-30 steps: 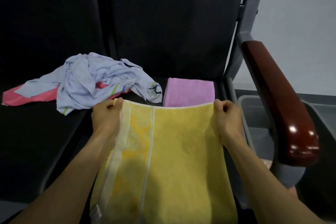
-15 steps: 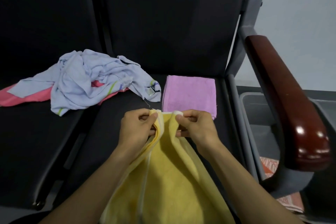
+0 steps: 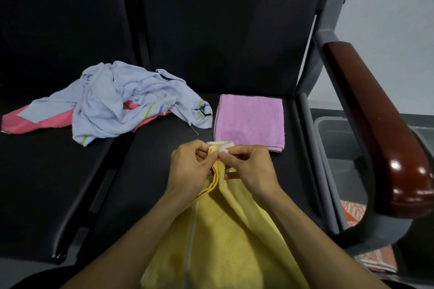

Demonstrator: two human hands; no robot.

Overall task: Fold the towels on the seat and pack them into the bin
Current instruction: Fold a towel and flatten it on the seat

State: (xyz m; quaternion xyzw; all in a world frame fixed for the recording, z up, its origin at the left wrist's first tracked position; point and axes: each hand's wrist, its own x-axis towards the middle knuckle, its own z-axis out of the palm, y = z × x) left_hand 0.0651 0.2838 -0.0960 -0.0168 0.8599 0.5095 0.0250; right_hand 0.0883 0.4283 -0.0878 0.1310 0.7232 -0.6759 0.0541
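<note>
A yellow towel hangs folded lengthwise over the front of the black seat. My left hand and my right hand pinch its two top corners together, side by side. Just beyond them a folded purple towel lies flat on the seat. A crumpled light blue towel lies on top of a pink towel on the seat to the left. The grey bin stands on the floor at the right, past the armrest.
A dark red wooden armrest on a grey frame stands between the seat and the bin. An orange patterned cloth shows low inside the bin. The black seat backs rise behind.
My hands held the yellow towel spread wide by its top corners, then came together at the middle. The towel now hangs doubled, and the corners are pinched closer than half a second ago.
</note>
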